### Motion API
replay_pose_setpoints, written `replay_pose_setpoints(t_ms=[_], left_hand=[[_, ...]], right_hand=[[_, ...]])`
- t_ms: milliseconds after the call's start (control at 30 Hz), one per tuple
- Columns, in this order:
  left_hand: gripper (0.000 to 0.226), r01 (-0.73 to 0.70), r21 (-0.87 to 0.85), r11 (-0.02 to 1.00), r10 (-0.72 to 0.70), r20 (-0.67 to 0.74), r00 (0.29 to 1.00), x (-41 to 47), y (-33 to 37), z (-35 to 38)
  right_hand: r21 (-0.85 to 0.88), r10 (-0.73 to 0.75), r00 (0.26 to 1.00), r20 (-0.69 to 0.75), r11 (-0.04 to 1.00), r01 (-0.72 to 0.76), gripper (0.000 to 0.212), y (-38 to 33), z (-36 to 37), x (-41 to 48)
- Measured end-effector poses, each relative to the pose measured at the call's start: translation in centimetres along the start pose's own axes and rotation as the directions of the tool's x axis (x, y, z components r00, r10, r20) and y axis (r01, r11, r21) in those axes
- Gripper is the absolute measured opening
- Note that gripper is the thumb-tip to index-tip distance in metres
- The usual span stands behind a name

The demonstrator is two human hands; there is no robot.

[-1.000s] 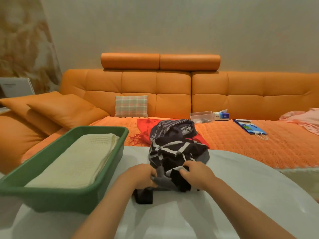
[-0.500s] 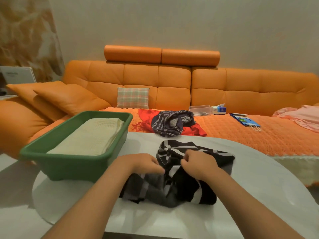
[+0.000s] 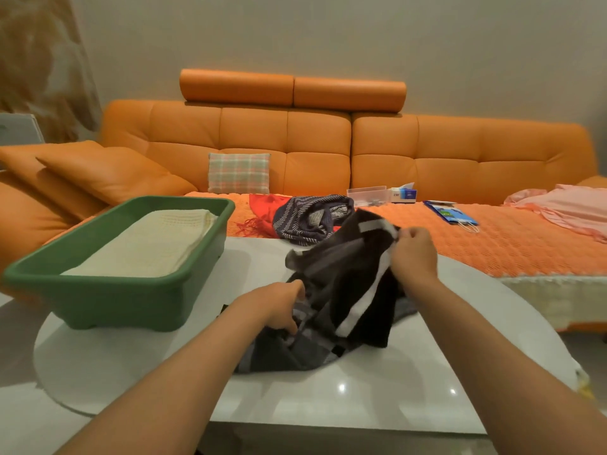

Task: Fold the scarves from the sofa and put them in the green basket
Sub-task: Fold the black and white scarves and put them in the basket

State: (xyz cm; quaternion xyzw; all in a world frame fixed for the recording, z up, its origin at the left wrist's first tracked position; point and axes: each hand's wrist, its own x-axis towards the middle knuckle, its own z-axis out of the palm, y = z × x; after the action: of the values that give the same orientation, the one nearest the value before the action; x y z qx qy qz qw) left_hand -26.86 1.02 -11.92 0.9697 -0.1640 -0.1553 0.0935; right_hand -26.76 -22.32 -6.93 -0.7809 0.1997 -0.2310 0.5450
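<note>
Over the white table [image 3: 361, 392], left hand [image 3: 279, 307] grips black scarf [image 3: 359, 290] low; fingers [image 3: 403, 234] of right hand [image 3: 415, 259] seemingly pinch it raised.

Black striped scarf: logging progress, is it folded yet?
Unfolded: scarf bunched on table, right hand holds one end up, left hand grips another.

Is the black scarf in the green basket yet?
No, the left hand and right hand grip the black scarf over the table.
</note>
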Motion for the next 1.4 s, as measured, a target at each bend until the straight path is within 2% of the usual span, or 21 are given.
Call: replay_pose_setpoints(t_ms=[100,200,267,300,367,433,500,567,600,633,700,800,900,1000,1067,1100,1167,1233,1300,1367,1400], left_hand=[[0.037,0.03,0.142,0.989,-0.039,0.06,0.997,-0.2,0.4,-0.9],[0.031,0.121,0.319,0.94,-0.175,0.148,0.973,-1.2,0.8,-2.4],[0.031,0.15,0.356,0.922,-0.203,0.116,0.972,-1.3,0.6,-2.9],[0.031,0.143,0.32,0.936,-0.17,0.06,0.984,-1.1,0.5,-3.0],[0.029,0.033,0.152,0.988,-0.027,-0.039,0.999,-0.5,0.7,-2.5],[0.033,-0.108,-0.053,0.993,0.109,0.016,0.994,-0.5,1.5,-1.5],[0.042,-0.147,-0.078,0.986,0.157,0.146,0.977,-0.6,2.5,-0.4],[0.031,-0.199,0.036,0.979,0.193,0.129,0.973,0.0,2.6,0.6],[0.022,-0.199,0.06,0.978,0.193,0.088,0.977,0.2,2.4,0.6],[0.02,-0.182,0.066,0.981,0.178,0.063,0.982,0.2,2.0,0.4],[0.028,-0.128,0.134,0.983,0.122,0.052,0.991,0.0,1.2,-0.4],[0.029,0.053,0.259,0.964,-0.048,-0.026,0.999,-0.6,-0.5,-1.8],[0.03,0.244,0.316,0.917,-0.22,-0.11,0.969,-1.1,-2.5,-2.8],[0.03,0.236,0.388,0.891,-0.181,-0.173,0.968,-1.3,-2.7,-2.7],[0.03,0.075,0.314,0.946,-0.017,-0.184,0.983,-1.0,-2.0,-2.2],[0.027,-0.031,0.209,0.977,0.067,-0.17,0.983,-0.7,-1.5,-1.7],[0.022,-0.186,0.055,0.981,0.191,-0.09,0.977,-0.5,-0.3,-0.4],[0.034,-0.232,0.081,0.969,0.235,-0.025,0.972,0.0,0.3,1.0],[0.032,-0.244,0.101,0.965,0.249,-0.043,0.967,0.3,0.2,1.6],[0.026,-0.243,0.069,0.968,0.247,-0.058,0.967,0.2,-0.1,1.4],[0.026,-0.236,0.064,0.97,0.239,-0.045,0.97,0.1,-0.3,1.0]], right_hand=[[0.175,0.14,0.986,-0.095,0.977,-0.122,0.014,0.6,-1.2,1.2],[0.161,0.222,0.972,-0.073,0.965,-0.208,0.008,1.8,-1.4,1.9],[0.148,0.244,0.968,-0.054,0.961,-0.234,0.01,2.5,-1.2,2.4],[0.088,0.234,0.972,-0.019,0.969,-0.232,0.019,2.9,-1.0,2.6],[-0.254,0.13,0.99,0.055,0.961,-0.112,0.051,3.7,-0.3,2.2],[-0.591,-0.141,0.967,0.21,0.77,0.241,0.083,4.3,0.2,0.9],[-0.489,-0.313,0.744,0.591,0.594,0.638,0.082,4.0,0.5,-0.7],[-0.381,-0.178,0.537,0.825,0.527,0.76,0.075,3.9,1.2,-2.0],[-0.41,-0.114,0.506,0.855,0.451,0.793,0.072,4.2,1.6,-2.2],[-0.454,-0.108,0.524,0.845,0.374,0.809,0.065,4.4,1.8,-2.0],[-0.537,-0.222,0.613,0.758,0.322,0.78,0.046,4.2,1.7,-1.3],[-0.76,-0.439,0.738,0.512,0.168,0.627,0.02,3.6,0.4,-0.1],[-0.927,-0.381,0.864,0.329,0.043,0.372,0.032,3.4,-0.8,0.7],[-0.97,-0.218,0.945,0.244,-0.036,0.242,0.053,3.7,-0.9,0.5],[-0.945,-0.269,0.909,0.317,-0.009,0.327,0.071,4.3,0.0,0.1],[-0.896,-0.353,0.846,0.401,0.042,0.442,0.078,4.5,0.7,-0.3],[-0.679,-0.472,0.641,0.605,0.114,0.725,0.084,4.4,1.9,-1.5],[-0.452,-0.38,0.5,0.779,0.212,0.866,0.08,4.2,2.8,-2.7],[-0.429,-0.206,0.463,0.862,0.189,0.883,0.072,5.1,3.5,-3.1],[-0.501,-0.138,0.495,0.858,-0.01,0.865,0.063,6.1,3.3,-2.5],[-0.55,-0.136,0.539,0.831,-0.057,0.833,0.054,6.3,3.1,-2.1]])
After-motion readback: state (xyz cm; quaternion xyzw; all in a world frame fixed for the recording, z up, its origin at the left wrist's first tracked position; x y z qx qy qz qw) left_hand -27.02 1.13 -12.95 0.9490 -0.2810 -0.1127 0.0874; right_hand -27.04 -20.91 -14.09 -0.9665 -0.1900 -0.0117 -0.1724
